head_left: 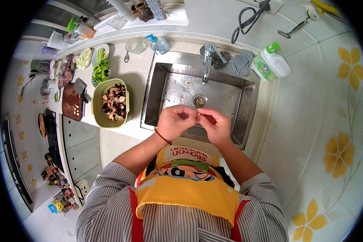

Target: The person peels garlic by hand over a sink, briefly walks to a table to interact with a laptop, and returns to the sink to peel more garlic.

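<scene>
Over the near part of the steel sink (175, 82), my left hand (174, 123) and my right hand (215, 126) meet with fingertips pinched together. A small greenish bit (195, 108) shows between the fingertips, too small to name. Just beyond my fingers lies the drain (199, 101), with food scraps in it. The faucet (207, 60) stands at the back of the sink, and no running water shows. Wet scraps are scattered on the sink floor.
Left of the sink sits a green colander (128, 115) of cut mushrooms (115, 103). Behind it are plates of chopped greens (101, 71) and pale slices (84, 59). A cutting board (71, 101) lies farther left. A soap pump (160, 45), grey cloth (241, 63) and detergent bottle (272, 64) line the back.
</scene>
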`<action>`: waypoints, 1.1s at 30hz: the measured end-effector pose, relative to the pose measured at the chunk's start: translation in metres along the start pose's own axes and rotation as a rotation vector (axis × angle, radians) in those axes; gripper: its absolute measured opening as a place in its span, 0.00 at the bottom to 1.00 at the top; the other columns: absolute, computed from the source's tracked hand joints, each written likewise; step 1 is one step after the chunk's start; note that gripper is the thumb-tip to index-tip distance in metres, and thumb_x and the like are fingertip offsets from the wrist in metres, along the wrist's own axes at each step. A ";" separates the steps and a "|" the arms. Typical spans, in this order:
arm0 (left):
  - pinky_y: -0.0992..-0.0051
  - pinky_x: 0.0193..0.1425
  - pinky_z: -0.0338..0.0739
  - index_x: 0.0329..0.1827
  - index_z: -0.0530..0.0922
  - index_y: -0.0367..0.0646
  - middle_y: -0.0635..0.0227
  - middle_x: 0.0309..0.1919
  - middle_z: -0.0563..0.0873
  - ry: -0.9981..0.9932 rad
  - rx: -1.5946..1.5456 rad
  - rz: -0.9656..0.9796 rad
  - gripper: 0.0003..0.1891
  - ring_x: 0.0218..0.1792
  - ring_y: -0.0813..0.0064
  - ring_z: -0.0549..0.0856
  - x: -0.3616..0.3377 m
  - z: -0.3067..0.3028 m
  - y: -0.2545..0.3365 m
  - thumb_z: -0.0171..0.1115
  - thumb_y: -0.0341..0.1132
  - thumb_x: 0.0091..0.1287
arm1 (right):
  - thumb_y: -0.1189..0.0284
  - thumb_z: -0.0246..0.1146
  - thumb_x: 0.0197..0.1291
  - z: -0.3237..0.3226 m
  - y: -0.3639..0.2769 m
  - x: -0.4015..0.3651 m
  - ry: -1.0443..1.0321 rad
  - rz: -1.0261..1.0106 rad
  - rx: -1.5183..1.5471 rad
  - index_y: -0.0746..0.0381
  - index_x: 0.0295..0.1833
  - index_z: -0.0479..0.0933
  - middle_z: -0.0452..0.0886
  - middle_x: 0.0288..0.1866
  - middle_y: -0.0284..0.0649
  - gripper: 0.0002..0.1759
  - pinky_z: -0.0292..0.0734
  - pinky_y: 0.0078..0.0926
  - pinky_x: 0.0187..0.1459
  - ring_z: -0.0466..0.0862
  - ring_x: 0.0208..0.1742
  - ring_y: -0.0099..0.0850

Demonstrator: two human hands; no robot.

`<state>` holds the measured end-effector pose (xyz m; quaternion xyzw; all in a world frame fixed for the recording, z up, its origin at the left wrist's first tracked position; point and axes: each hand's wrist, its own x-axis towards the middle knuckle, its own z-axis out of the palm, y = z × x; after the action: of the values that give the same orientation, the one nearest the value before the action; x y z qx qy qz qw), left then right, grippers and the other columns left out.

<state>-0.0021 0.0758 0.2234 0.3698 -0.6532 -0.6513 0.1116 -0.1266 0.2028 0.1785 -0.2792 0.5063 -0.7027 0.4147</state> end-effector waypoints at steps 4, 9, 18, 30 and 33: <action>0.82 0.40 0.81 0.39 0.87 0.34 0.69 0.31 0.90 0.005 -0.012 0.002 0.08 0.33 0.86 0.86 0.001 0.002 -0.008 0.69 0.32 0.66 | 0.82 0.62 0.69 0.009 0.019 -0.005 0.126 0.069 0.074 0.69 0.58 0.80 0.80 0.56 0.41 0.13 0.83 0.23 0.50 0.85 0.52 0.26; 0.84 0.40 0.78 0.43 0.84 0.32 0.72 0.34 0.88 -0.021 -0.076 -0.025 0.06 0.33 0.88 0.83 -0.004 0.004 0.001 0.66 0.27 0.68 | 0.79 0.62 0.70 0.019 -0.004 -0.006 0.147 0.176 -0.116 0.69 0.59 0.80 0.81 0.55 0.40 0.14 0.83 0.22 0.48 0.85 0.51 0.25; 0.81 0.40 0.80 0.40 0.82 0.34 0.70 0.33 0.87 -0.045 -0.372 -0.126 0.08 0.33 0.84 0.84 -0.004 0.002 -0.007 0.62 0.32 0.72 | 0.67 0.52 0.79 0.013 -0.002 0.001 0.086 0.291 0.251 0.66 0.62 0.77 0.84 0.47 0.41 0.17 0.82 0.27 0.47 0.86 0.42 0.27; 0.81 0.45 0.81 0.48 0.84 0.34 0.67 0.41 0.89 -0.008 0.013 0.051 0.07 0.41 0.83 0.86 0.010 -0.018 -0.008 0.68 0.26 0.69 | 0.76 0.64 0.71 -0.002 0.000 0.005 0.027 0.006 0.011 0.64 0.66 0.75 0.83 0.49 0.41 0.20 0.83 0.24 0.49 0.85 0.43 0.25; 0.79 0.45 0.82 0.49 0.86 0.36 0.65 0.40 0.90 -0.073 0.031 0.133 0.09 0.39 0.82 0.87 0.003 -0.013 0.016 0.67 0.28 0.69 | 0.79 0.67 0.67 -0.003 -0.005 0.004 0.029 0.052 -0.039 0.66 0.62 0.76 0.82 0.46 0.38 0.19 0.82 0.22 0.50 0.85 0.45 0.24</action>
<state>-0.0017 0.0623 0.2387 0.3032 -0.6900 -0.6452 0.1250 -0.1325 0.2012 0.1819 -0.2638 0.5329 -0.6856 0.4200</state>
